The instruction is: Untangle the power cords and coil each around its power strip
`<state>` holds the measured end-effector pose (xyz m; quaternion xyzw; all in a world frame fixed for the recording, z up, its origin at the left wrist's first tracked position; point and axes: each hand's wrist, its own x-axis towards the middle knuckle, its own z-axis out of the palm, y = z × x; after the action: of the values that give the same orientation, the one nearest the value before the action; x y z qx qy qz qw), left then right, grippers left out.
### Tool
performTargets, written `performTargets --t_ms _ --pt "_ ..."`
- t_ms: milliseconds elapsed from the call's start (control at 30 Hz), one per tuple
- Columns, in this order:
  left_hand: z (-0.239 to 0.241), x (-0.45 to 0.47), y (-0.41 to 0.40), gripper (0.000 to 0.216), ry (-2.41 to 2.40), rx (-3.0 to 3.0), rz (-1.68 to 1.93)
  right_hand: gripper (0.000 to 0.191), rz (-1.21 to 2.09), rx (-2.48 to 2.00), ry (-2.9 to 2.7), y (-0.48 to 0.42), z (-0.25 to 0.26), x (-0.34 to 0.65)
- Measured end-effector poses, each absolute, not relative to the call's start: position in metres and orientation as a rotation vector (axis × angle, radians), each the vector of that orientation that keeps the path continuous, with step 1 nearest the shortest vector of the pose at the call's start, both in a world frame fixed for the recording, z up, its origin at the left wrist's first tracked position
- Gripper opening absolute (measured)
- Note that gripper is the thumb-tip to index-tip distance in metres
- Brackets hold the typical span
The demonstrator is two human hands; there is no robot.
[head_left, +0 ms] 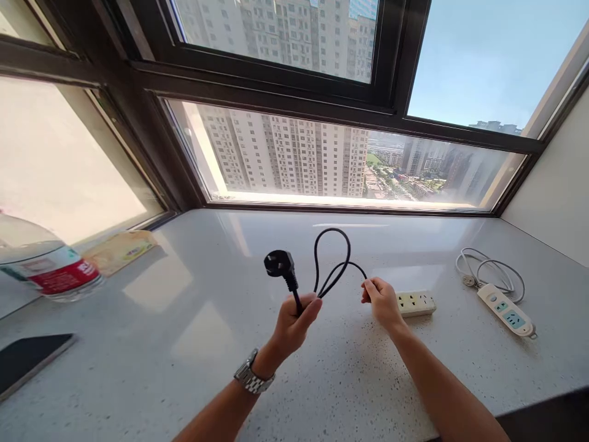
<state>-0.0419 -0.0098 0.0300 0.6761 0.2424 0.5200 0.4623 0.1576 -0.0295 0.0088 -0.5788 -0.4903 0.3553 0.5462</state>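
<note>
My left hand (pixel 297 322) is closed around a black power cord (pixel 348 248) just below its plug (pixel 280 264), which points up and to the left. From this hand the cord rises in a loop and runs across to my right hand (pixel 380 301), whose thumb and fingers pinch it farther along. Both hands are held above the speckled white counter (pixel 193 380). Partly behind my right hand lies a white power strip (pixel 416 303). The cord's other end is hidden.
Farther right lies a second power strip (pixel 506 310) with its grey cord coiled beside it. On the left are a large plastic bottle (pixel 59 270) with a red label, a yellowish soft pack (pixel 122 250) and a dark phone-like slab (pixel 32 362). Windows (pixel 285 153) border the counter's back.
</note>
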Motion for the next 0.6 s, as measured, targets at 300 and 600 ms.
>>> performTargets --t_ms 300,600 --pt "-0.005 -0.009 -0.014 0.045 0.778 2.222 0.930 0.040 1.154 -1.000 -0.714 -0.038 0.002 0.122" --pt "-0.002 -0.001 -0.014 0.030 1.070 2.251 0.853 0.054 1.197 -0.866 -0.745 -0.038 0.000 0.117"
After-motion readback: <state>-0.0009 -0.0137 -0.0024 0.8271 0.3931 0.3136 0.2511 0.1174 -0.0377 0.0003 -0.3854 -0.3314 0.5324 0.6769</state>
